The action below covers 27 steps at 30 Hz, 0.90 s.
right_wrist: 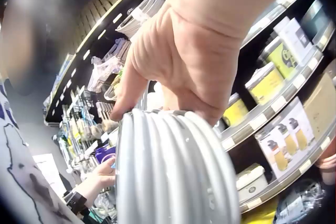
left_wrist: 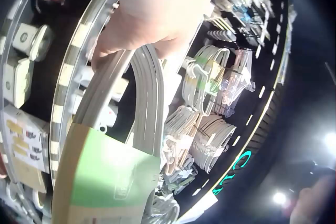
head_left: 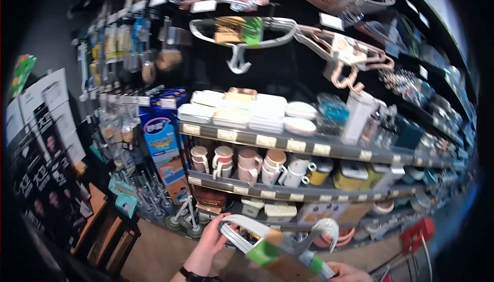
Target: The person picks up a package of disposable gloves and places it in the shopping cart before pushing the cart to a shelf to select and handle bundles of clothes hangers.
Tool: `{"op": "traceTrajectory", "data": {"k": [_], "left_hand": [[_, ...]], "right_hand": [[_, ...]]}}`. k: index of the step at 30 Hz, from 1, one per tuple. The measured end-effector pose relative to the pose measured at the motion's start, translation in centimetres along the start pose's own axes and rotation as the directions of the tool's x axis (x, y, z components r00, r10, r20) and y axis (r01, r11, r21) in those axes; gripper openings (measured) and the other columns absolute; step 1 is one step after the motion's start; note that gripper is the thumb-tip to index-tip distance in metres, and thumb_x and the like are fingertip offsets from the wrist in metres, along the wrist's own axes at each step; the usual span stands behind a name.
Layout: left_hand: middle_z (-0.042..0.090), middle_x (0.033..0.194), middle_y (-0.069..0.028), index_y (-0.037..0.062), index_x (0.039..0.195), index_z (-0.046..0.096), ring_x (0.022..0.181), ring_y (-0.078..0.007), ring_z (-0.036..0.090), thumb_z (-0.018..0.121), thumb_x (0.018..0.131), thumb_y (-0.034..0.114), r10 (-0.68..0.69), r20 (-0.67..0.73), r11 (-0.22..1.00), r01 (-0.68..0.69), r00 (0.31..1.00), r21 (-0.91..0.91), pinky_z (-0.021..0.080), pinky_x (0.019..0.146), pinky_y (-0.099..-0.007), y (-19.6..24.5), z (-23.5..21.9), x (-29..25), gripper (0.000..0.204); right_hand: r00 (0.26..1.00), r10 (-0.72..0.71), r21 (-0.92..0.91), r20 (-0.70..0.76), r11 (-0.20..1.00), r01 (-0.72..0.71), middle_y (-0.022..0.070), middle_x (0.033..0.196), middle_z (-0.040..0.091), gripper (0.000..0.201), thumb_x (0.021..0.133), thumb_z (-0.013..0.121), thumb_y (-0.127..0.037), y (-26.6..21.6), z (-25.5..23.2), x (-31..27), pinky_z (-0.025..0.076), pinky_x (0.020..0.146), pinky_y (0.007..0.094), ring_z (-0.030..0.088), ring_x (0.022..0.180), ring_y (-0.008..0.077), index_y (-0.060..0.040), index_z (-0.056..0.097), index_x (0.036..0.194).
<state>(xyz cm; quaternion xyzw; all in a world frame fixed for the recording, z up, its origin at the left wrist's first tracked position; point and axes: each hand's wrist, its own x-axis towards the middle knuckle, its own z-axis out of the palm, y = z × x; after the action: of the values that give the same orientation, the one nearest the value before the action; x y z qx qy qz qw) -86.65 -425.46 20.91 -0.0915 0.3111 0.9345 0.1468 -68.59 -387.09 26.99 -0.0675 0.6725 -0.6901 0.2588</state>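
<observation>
Right hand (head_left: 350, 271), cut off btm, on hangers (head_left: 267, 241)

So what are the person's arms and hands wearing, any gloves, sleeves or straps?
Both hands are bare, no gloves or rings visible. The left hand has a black band, like a watch or strap, around its wrist, and the forearm below it is uncovered. The right hand shows only at the frame's bottom edge, so its wrist cannot be judged.

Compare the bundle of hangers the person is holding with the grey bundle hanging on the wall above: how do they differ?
The held hanger bundle lies low, gripped at its ends by the left hand and right hand; the hanging grey bundle hangs high on the display, untouched. The held one tilts down to the right; the hanging one is level. Both are grey with green and tan paper bands.
</observation>
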Motion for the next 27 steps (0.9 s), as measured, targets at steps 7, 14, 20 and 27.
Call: {"op": "traceTrajectory", "data": {"k": [7, 14, 20, 27], "left_hand": [[0.054, 0.110, -0.0111, 0.0131, 0.125, 0.042, 0.094, -0.0242, 0.061, 0.048, 0.094, 0.020, 0.286, -0.009, 0.923, -0.273, 0.958, 0.270, 0.056, 0.078, -0.0412, 8.2, 1.6, -4.7, 0.032], [0.052, 0.113, -0.0186, 0.0129, 0.130, 0.031, 0.085, -0.0325, 0.065, 0.039, 0.097, 0.027, 0.397, 0.112, 0.774, -0.397, 0.911, 0.493, 0.057, 0.068, -0.0416, 16.3, 6.7, -5.5, 0.037], [0.056, 0.092, -0.0107, 0.0116, 0.120, 0.039, 0.063, -0.0190, 0.062, 0.036, 0.098, 0.029, 0.542, 0.220, 0.565, -0.546, 0.811, 0.619, 0.053, 0.053, -0.0314, 24.2, 9.0, 0.2, 0.028], [0.055, 0.088, -0.0034, 0.0143, 0.113, 0.046, 0.063, -0.0135, 0.061, 0.047, 0.095, 0.032, 0.618, 0.376, 0.450, -0.704, 0.690, 0.550, 0.049, 0.048, -0.0264, 35.3, 13.6, 7.9, 0.025]], "right_hand": [[0.941, -0.313, -0.952, 0.129, 0.226, 0.206, 0.0157, 0.090, 0.064, 0.038, 0.070, 0.072, -0.010, -6.5, -0.1, 8.0, 0.050, 0.068, 0.0385, 0.063, 0.083, 0.0312, -0.0024, 0.061, 0.105], [0.562, -0.757, -0.942, 0.333, -0.241, 0.233, 0.0034, 0.074, 0.063, 0.024, 0.058, 0.063, -0.002, -16.3, 0.4, 14.4, 0.048, 0.059, 0.0314, 0.061, 0.069, 0.0228, -0.0110, 0.067, 0.079], [0.392, -0.798, -0.876, 0.459, -0.481, 0.045, 0.0019, 0.083, 0.061, 0.019, 0.065, 0.060, -0.008, -23.6, -1.2, 21.4, 0.042, 0.071, 0.0345, 0.057, 0.079, 0.0201, -0.0091, 0.063, 0.083], [0.249, -0.833, -0.821, 0.494, -0.541, -0.183, 0.0025, 0.080, 0.059, 0.019, 0.061, 0.063, -0.005, -31.8, -0.2, 28.3, 0.040, 0.077, 0.0359, 0.055, 0.078, 0.0212, -0.0087, 0.060, 0.080]]}}
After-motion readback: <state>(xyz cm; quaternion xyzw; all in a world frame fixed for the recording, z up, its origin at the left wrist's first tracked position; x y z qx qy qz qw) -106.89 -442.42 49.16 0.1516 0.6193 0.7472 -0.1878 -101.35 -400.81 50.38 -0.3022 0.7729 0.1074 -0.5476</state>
